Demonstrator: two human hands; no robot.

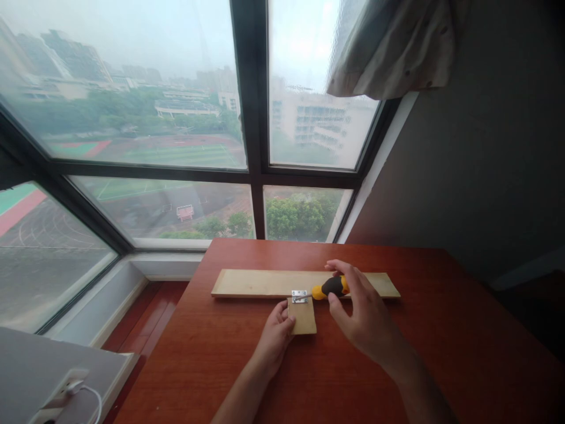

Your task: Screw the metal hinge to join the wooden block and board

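Observation:
A long pale wooden board point(260, 284) lies across the table. A small square wooden piece point(302, 318) meets its near edge, and a silver metal hinge point(299, 296) spans the joint between the two. My left hand point(277, 330) grips the small piece by its left side, thumb on top. In my right hand point(364, 312) is a yellow and black screwdriver point(333, 287), loosely held around the handle with the forefinger raised. Its shaft points left, and the tip reaches the hinge. Which screw it touches, I cannot make out.
The reddish-brown table point(212, 365) stands against large dark-framed windows point(253, 118). A curtain point(397, 53) hangs at the upper right beside a grey wall point(468, 159). At the lower left, a white plug point(75, 387) with a cable sits in a wall socket.

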